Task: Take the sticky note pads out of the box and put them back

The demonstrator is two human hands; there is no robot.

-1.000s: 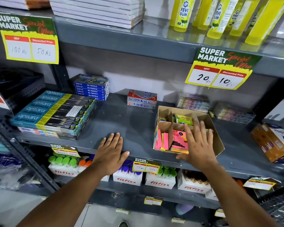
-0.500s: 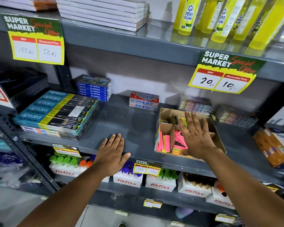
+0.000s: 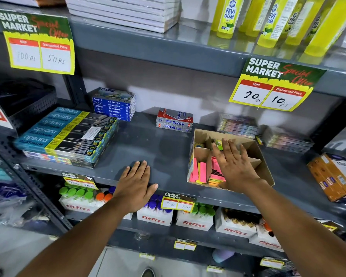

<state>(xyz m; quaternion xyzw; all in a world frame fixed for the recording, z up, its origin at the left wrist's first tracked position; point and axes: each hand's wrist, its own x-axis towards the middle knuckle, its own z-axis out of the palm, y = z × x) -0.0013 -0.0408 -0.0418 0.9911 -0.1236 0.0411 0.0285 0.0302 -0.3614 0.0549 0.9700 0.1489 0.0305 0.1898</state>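
Observation:
A brown cardboard box [image 3: 265, 172] with inner dividers stands on the grey middle shelf [image 3: 156, 148]. Pink and orange sticky note pads [image 3: 200, 171] stand in its front compartments, and a green pad [image 3: 218, 143] shows near the back. My right hand [image 3: 235, 166] hovers flat over the box with fingers spread and holds nothing. It hides the middle compartments. My left hand [image 3: 137, 183] rests palm down on the shelf's front edge, left of the box, fingers apart.
Blue pencil boxes [image 3: 68, 134] are stacked at the left, oil pastel boxes [image 3: 114, 105] behind them, and eraser boxes [image 3: 174, 120] at the back. Orange boxes [image 3: 334, 174] lie at the right. Glue bottles [image 3: 227, 17] stand on the shelf above; price tags hang from shelf edges.
My right hand has slid forward and a little left over the box, further above the rear compartments. My left hand has stayed on the shelf edge.

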